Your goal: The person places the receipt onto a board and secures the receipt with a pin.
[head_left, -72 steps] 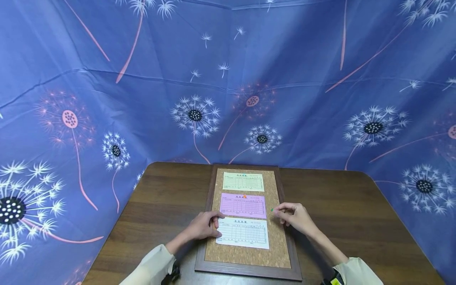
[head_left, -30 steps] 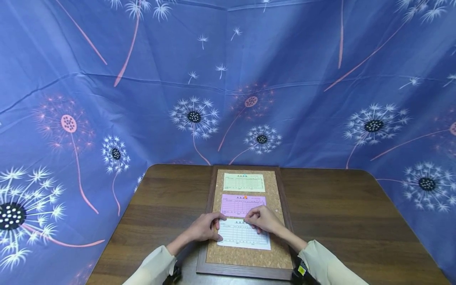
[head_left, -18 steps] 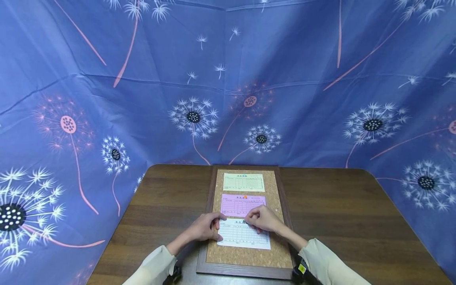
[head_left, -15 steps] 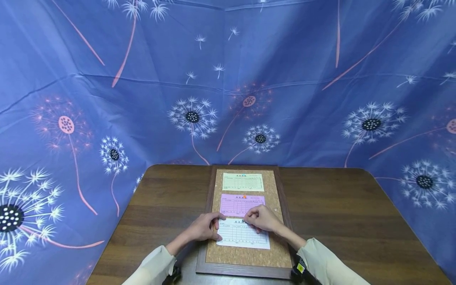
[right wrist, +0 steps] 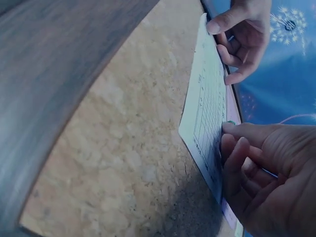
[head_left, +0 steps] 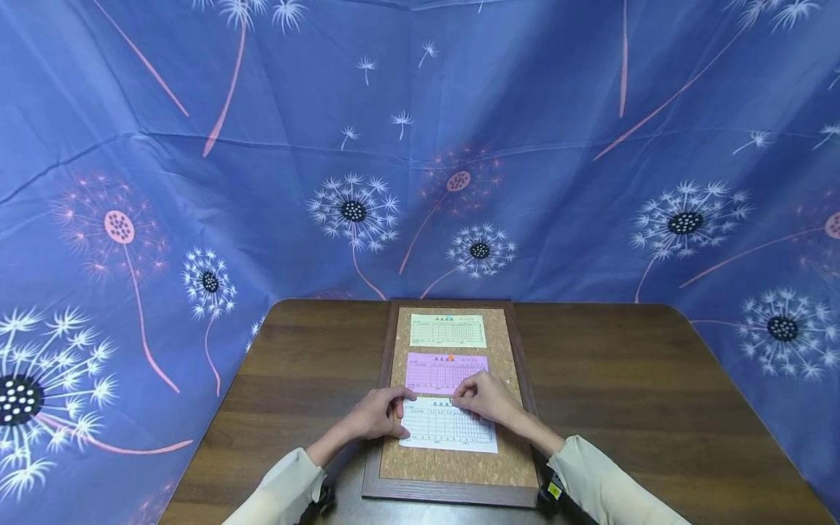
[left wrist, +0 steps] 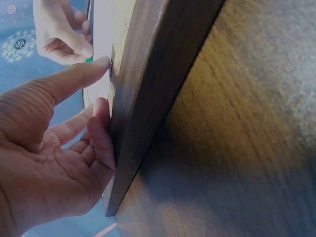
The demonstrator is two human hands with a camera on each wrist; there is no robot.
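Observation:
A wood-framed cork board (head_left: 509, 350) lies on the table and carries three slips: green (head_left: 448, 330) at the far end, pink (head_left: 433, 373) in the middle, white (head_left: 448, 430) nearest me. My left hand (head_left: 397, 417) holds the white slip's left edge. Its thumb (left wrist: 96, 65) lies on the paper and its fingers curl against the frame (left wrist: 148, 98). My right hand (head_left: 458, 398) pinches a green pushpin (right wrist: 231, 123) at the top edge of the white slip (right wrist: 207, 108). The pin (left wrist: 89, 60) also shows in the left wrist view.
An orange pin (head_left: 450, 358) sits at the pink slip's top. The dark wooden table (head_left: 630, 379) stretches out on both sides of the board. Blue dandelion-print cloth (head_left: 420, 146) hangs round the table at the back and sides.
My right hand has come from the board's right side, with the green pin in it, to the top edge of the white slip. The left hand has stayed put.

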